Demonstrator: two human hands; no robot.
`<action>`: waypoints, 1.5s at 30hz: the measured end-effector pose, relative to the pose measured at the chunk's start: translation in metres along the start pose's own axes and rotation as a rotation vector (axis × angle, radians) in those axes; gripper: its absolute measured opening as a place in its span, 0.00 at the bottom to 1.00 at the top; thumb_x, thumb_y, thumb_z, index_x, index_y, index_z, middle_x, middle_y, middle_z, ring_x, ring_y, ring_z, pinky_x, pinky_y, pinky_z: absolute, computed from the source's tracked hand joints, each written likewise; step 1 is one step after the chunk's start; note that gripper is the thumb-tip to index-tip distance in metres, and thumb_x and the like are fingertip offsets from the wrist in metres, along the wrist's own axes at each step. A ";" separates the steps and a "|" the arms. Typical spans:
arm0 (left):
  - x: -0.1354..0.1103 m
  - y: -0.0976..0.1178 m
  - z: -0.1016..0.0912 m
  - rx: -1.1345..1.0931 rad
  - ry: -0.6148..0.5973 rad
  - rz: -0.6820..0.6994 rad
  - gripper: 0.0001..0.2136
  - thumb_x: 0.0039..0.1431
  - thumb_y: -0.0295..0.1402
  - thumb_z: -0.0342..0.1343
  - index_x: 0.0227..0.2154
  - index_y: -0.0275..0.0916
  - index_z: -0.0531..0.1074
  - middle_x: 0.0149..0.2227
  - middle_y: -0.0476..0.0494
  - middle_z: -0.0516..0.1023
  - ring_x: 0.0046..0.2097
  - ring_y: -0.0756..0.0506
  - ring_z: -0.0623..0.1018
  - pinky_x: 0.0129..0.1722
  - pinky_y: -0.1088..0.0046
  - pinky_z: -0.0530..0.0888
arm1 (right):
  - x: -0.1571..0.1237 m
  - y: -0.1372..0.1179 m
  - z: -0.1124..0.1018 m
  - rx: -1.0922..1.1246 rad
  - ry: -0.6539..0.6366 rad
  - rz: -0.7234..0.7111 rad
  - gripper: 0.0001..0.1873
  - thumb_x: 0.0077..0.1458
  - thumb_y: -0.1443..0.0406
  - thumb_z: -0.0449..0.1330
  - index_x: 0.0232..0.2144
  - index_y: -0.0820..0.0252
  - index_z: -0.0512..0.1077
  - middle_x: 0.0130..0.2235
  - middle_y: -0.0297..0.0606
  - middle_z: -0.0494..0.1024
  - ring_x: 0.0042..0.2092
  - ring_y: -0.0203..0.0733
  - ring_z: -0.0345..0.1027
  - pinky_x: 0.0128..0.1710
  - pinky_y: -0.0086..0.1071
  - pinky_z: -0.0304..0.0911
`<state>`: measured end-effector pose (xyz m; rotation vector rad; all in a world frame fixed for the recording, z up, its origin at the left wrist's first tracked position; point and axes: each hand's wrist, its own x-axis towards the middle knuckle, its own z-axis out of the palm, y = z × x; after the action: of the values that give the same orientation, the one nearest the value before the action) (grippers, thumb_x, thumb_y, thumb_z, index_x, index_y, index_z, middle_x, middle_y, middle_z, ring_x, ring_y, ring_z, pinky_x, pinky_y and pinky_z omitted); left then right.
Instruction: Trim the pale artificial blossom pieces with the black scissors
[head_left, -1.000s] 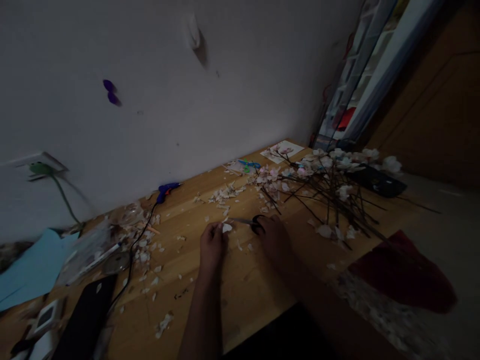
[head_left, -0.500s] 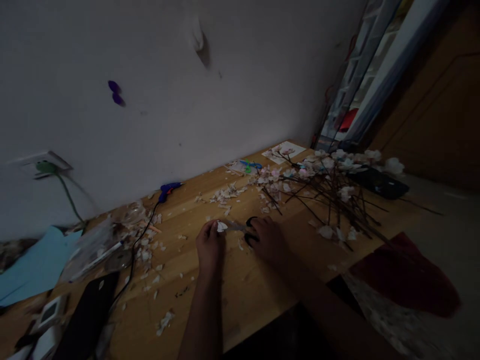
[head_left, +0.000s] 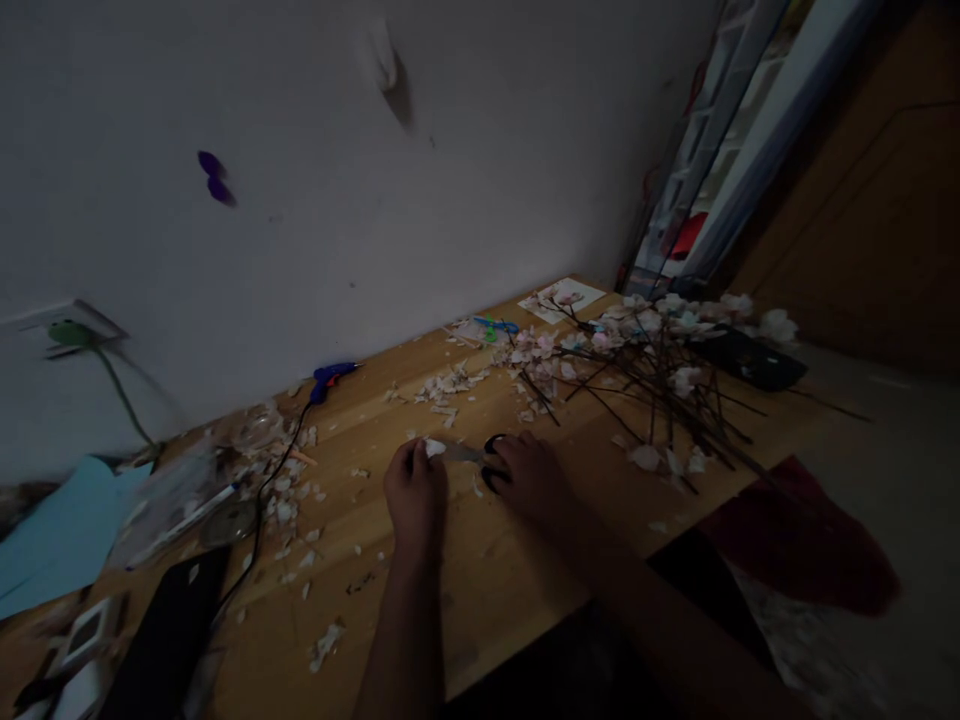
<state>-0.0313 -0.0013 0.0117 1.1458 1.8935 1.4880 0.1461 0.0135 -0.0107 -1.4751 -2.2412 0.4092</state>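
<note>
Scissors [head_left: 480, 457] wider open than before

PERSON, OWN BODY: 2 BARE HANDS, 2 BARE FOREARMS, DK. CLOTH

1. L. grip [head_left: 412, 490]: bare hand, rounded back, compact outline; fine detail n/c (dim light).
2. R. grip [head_left: 531, 478]: bare hand, broad back, knuckles a row of sm. bumps.
3. L. forearm [head_left: 405, 610]: bare, narrow at wrist, widening twd. btm. edge of view.
4. R. forearm [head_left: 645, 610]: bare, longer visible run, thicker nr. btm. edge; lower pt. lost in shadow.
5. Black cloth [head_left: 570, 660], btm. ctr.: plain, matte; garment or other, can't tell; cut & seams too dk. to read.
</note>
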 end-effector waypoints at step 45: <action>0.006 -0.007 -0.006 0.038 -0.262 0.161 0.29 0.58 0.30 0.48 0.64 0.39 0.60 0.30 0.51 0.65 0.28 0.52 0.65 0.31 0.78 0.65 | 0.005 0.008 -0.006 0.095 -0.050 0.004 0.04 0.53 0.63 0.61 0.33 0.56 0.72 0.33 0.34 0.74 0.38 0.40 0.64 0.36 0.31 0.48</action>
<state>-0.0418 -0.0006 0.0073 1.4630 1.6916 1.3124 0.1540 0.0210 -0.0081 -1.4358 -2.2248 0.5520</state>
